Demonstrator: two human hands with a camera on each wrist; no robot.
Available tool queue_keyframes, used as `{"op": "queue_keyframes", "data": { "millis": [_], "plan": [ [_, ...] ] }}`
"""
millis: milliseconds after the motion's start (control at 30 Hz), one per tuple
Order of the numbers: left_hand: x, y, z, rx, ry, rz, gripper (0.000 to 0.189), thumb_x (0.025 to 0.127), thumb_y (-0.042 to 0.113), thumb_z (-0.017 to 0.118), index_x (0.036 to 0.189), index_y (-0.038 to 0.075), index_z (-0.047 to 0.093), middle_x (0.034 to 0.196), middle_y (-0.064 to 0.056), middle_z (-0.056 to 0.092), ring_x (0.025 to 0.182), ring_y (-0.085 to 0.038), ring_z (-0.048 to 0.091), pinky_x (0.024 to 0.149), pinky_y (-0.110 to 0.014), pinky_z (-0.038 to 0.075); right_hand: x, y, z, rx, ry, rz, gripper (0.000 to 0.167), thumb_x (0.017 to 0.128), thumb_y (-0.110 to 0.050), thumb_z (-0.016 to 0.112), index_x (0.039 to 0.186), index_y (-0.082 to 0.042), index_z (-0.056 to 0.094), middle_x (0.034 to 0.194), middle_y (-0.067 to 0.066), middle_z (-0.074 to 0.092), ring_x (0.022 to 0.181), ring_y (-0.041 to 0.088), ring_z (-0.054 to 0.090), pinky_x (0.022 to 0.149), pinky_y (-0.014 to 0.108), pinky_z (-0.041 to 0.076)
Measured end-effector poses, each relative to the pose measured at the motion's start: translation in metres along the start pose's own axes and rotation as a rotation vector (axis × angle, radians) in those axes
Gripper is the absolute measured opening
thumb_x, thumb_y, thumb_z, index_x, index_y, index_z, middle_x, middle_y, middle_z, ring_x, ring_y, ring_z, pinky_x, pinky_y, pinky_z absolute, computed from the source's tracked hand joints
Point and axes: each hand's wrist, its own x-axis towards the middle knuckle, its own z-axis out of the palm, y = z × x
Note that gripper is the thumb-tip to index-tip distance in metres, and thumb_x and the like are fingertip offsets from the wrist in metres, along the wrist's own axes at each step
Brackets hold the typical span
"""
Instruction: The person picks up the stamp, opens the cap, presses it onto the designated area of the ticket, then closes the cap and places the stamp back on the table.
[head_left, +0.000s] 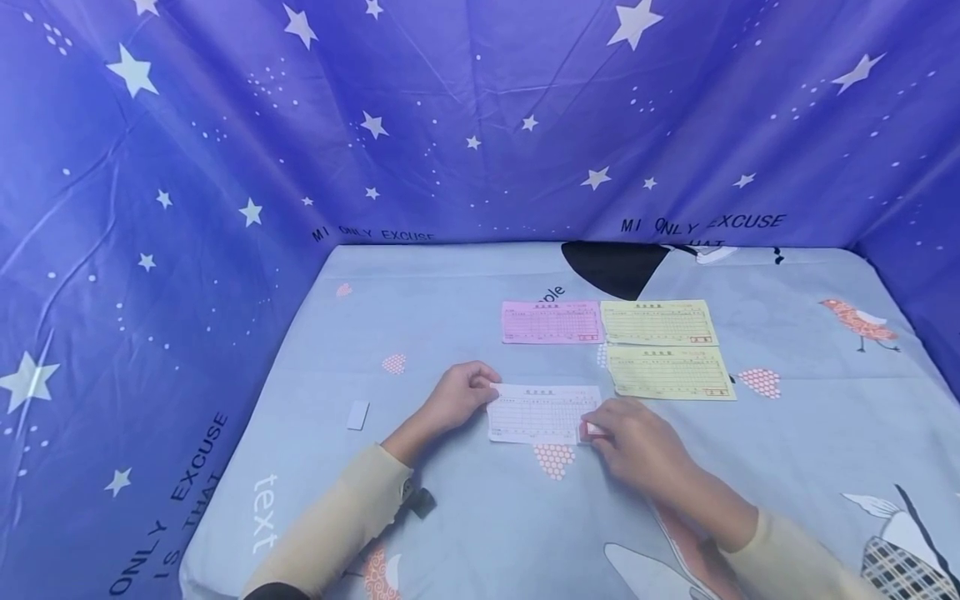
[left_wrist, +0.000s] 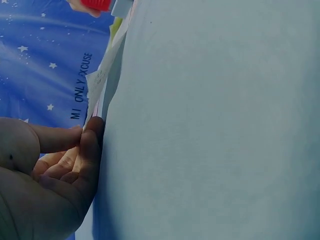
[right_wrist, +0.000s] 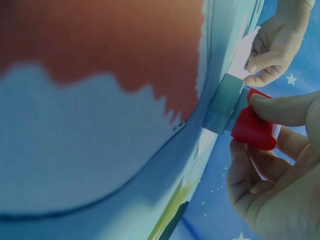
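A white printed form slip (head_left: 543,414) lies on the bed-like covered surface in front of me. My left hand (head_left: 463,396) pinches its upper left edge between thumb and finger; in the left wrist view that paper edge (left_wrist: 100,80) lifts slightly. My right hand (head_left: 641,442) grips a red stamp (right_wrist: 254,122) with a grey base at the slip's lower right corner. In the right wrist view the stamp's base faces the paper; whether it touches is hard to tell. Beyond lie a pink slip (head_left: 551,322) and two yellow slips (head_left: 660,322), both with red marks at lower right.
A small whitish rectangular piece (head_left: 357,415) lies left of my left hand. The light blue patterned cloth (head_left: 442,317) covers the surface. A blue star-printed curtain (head_left: 480,183) stands along the back and sides.
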Motion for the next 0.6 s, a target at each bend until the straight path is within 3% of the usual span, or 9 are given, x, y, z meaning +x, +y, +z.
{"op": "queue_keyframes", "data": {
  "millis": [200, 600],
  "plan": [
    [0.0005, -0.0004, 0.0007, 0.048, 0.005, 0.005, 0.014, 0.093, 0.002, 0.066, 0.106, 0.005, 0.069, 0.081, 0.001, 0.070, 0.069, -0.014, 0.064, 0.061, -0.028, 0.050, 0.0010, 0.0016, 0.0024, -0.006, 0.003, -0.004, 0.028, 0.078, -0.004, 0.082, 0.105, -0.009, 0.077, 0.097, -0.001, 0.071, 0.100, 0.024, 0.065, 0.087, 0.044, 0.053],
    [0.0024, -0.0006, 0.0020, 0.049, 0.003, -0.004, 0.012, 0.093, 0.003, 0.067, 0.104, 0.007, 0.070, 0.081, 0.002, 0.070, 0.072, -0.014, 0.065, 0.064, -0.028, 0.052, 0.0021, 0.0000, 0.0040, -0.012, -0.027, 0.011, 0.030, 0.079, -0.007, 0.083, 0.108, -0.007, 0.076, 0.101, 0.003, 0.072, 0.102, 0.027, 0.065, 0.089, 0.047, 0.053]
  ]
}}
